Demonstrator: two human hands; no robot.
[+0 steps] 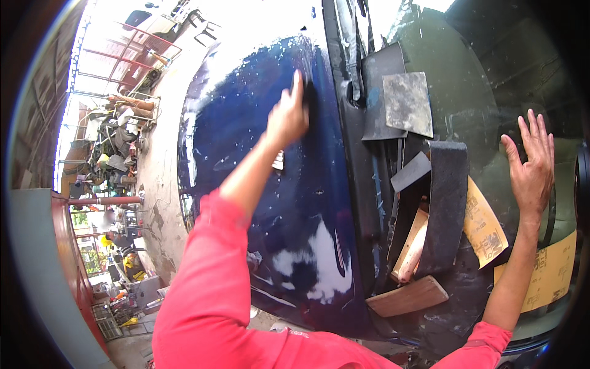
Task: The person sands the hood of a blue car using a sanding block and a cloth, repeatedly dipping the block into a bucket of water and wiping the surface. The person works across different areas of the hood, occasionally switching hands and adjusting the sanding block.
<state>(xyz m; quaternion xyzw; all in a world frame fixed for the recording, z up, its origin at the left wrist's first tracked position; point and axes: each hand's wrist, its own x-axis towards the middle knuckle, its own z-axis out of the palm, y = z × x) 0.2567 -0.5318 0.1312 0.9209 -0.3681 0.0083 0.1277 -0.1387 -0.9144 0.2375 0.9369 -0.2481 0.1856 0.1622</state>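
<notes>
My left hand [289, 114] is on the dark blue hood [258, 197] of a vehicle, index finger extended and the others bent over something dark that I cannot make out. The hood has pale patches and speckles. My right hand [531, 163] lies with spread fingers on the windshield [485, 67]. Between them are dark sandpaper sheets [447, 203], a grey-mottled square sheet [407, 104], yellow-backed sandpaper [488, 224] and a wooden block [407, 296] on the wiper cowl and glass. Another yellow sandpaper sheet [556, 264] lies below my right hand.
At the left, beyond the pale floor [160, 178], stand a cluttered pile [123, 141] of parts, red metal posts [104, 201], and a grey panel [40, 258] with red edge. A person in yellow [129, 261] appears small in the background.
</notes>
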